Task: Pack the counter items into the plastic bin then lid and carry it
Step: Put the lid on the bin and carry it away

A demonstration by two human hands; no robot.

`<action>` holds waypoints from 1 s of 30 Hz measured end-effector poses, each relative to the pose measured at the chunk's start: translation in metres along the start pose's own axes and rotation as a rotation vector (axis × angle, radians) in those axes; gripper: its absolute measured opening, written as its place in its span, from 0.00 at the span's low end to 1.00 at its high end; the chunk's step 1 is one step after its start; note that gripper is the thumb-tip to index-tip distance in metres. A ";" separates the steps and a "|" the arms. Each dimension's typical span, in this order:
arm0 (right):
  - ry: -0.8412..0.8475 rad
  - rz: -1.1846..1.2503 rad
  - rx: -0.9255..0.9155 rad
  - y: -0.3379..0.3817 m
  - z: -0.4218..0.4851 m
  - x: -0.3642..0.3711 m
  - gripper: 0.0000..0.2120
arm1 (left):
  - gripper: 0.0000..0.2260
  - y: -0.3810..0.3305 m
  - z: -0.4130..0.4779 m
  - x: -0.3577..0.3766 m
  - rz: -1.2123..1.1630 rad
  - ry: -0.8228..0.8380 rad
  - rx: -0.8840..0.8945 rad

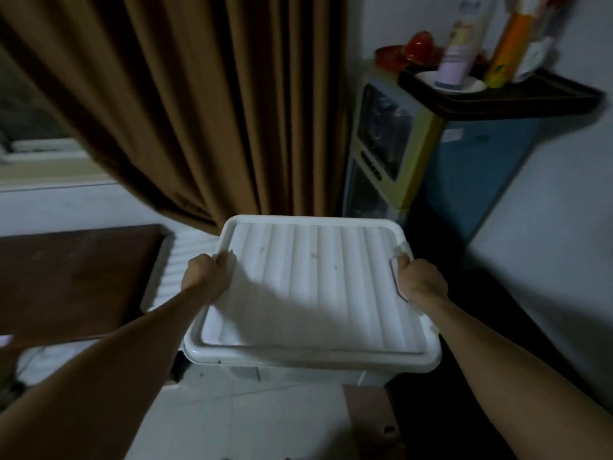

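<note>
Both hands grip the white plastic bin (pixel 298 373) at opposite side rims. The left hand (pixel 205 273) is curled tight round the lid's edge. The right hand (pixel 419 280) is closed round what looks like a clip handle on the other side. How the fingers lie under either rim is hidden. The ribbed white lid (pixel 311 287) sits on the bin and covers it all round, so nothing inside shows.

The bin is held between the two outstretched forearms, in front of the brown curtain (pixel 199 111) and just below its hem, over pale floor tiles (pixel 248 419). A second white ribbed surface (pixel 185 247) lies under the curtain's hem, and a dark brown tabletop (pixel 76 277) is beside the curtain's lower left. Right of the curtain stands a blue and yellow-green cabinet (pixel 381 144). Further right of the curtain a dark shelf (pixel 517 101) carries a lilac bottle (pixel 456 61) and an orange bottle (pixel 507 51)
</note>
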State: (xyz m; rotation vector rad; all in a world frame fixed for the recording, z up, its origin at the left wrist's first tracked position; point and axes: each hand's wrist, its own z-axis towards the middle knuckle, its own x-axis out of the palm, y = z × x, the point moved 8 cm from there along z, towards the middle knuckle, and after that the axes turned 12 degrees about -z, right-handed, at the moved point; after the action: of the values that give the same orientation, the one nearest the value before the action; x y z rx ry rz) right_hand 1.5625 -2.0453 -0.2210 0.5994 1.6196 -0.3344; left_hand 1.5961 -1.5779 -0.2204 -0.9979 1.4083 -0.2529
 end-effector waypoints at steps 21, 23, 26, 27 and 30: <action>0.065 -0.092 -0.341 0.372 -0.110 0.099 0.30 | 0.30 0.260 0.102 -0.233 -0.075 -0.178 -0.320; 0.072 -0.099 -0.384 0.404 -0.121 0.104 0.31 | 0.29 0.280 0.103 -0.254 -0.048 -0.215 -0.345; 0.080 -0.132 -0.448 0.449 -0.136 0.113 0.31 | 0.22 0.302 0.101 -0.279 -0.126 -0.282 -0.358; 0.086 -0.146 -0.462 0.460 -0.140 0.115 0.31 | 0.20 0.308 0.100 -0.284 -0.123 -0.291 -0.368; 0.097 -0.169 -0.523 0.501 -0.155 0.128 0.31 | 0.22 0.339 0.101 -0.303 -0.098 -0.321 -0.417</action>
State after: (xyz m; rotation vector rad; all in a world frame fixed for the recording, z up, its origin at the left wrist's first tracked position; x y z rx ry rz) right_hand 1.7080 -1.5272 -0.2606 0.0821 1.7652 0.0038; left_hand 1.4869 -1.1269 -0.2613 -1.3839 1.1393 0.1345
